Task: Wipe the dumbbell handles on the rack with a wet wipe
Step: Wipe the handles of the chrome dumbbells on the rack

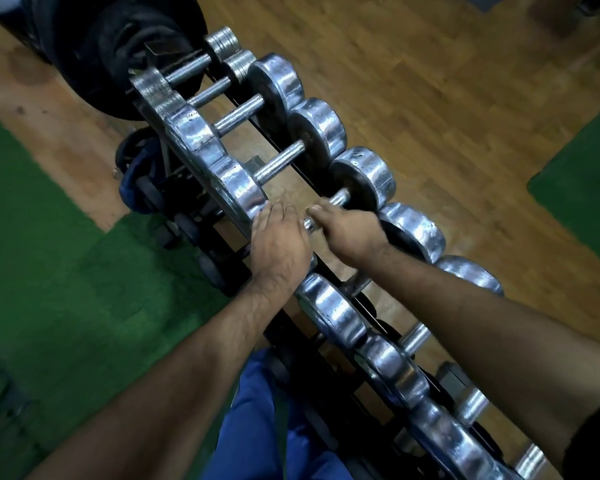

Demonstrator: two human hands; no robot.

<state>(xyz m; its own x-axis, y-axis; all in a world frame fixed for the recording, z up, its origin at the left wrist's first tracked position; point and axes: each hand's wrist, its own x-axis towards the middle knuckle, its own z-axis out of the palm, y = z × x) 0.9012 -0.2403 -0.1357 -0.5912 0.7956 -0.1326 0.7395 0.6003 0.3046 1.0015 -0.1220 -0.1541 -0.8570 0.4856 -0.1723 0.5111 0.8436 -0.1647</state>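
Dumbbell handle (pixel 336 199): chrome, knurled, mid-rack. Right hand (pixel 349 230) fingers curled round it; left hand (pixel 279 237) fingers together, flat on near plate (pixel 238 188).

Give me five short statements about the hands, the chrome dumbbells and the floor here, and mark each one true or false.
1. The right hand is curled round a chrome dumbbell handle. True.
2. The left hand hangs at the person's side. False: it rests on the rack beside a chrome dumbbell head.
3. The dumbbells lie scattered on the floor. False: they sit in a row on the black metal rack.
4. Green mats lie on the wooden floor. True.
5. A wet wipe hangs plainly from the left fingers. False: no wipe is visible there.
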